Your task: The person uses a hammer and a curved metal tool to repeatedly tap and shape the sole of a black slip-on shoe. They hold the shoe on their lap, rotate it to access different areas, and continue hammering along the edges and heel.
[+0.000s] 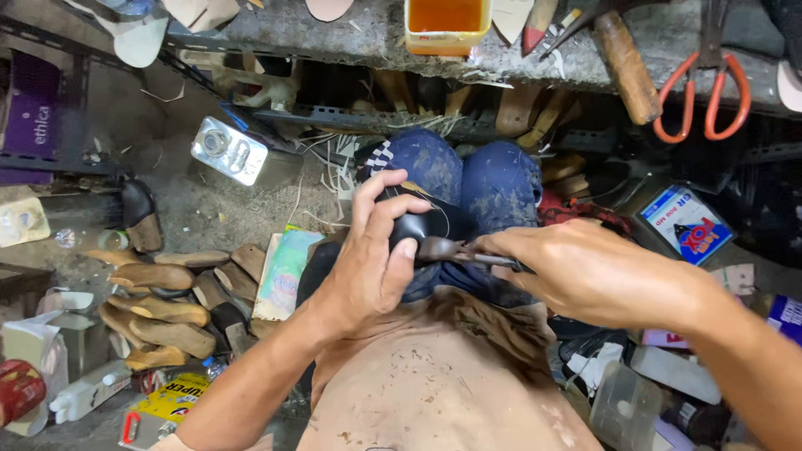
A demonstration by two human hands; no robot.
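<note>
- While it rests over the knees, the left hand [372, 250] grips a dark leather shoe upper [422, 224], fingers curled tight around it.
- Right hand [576, 269] is closed on dark pliers [455, 250], whose tip meets the leather's edge.
- Orange-handled scissors [700, 88] lie on the bench above, well apart.
</note>
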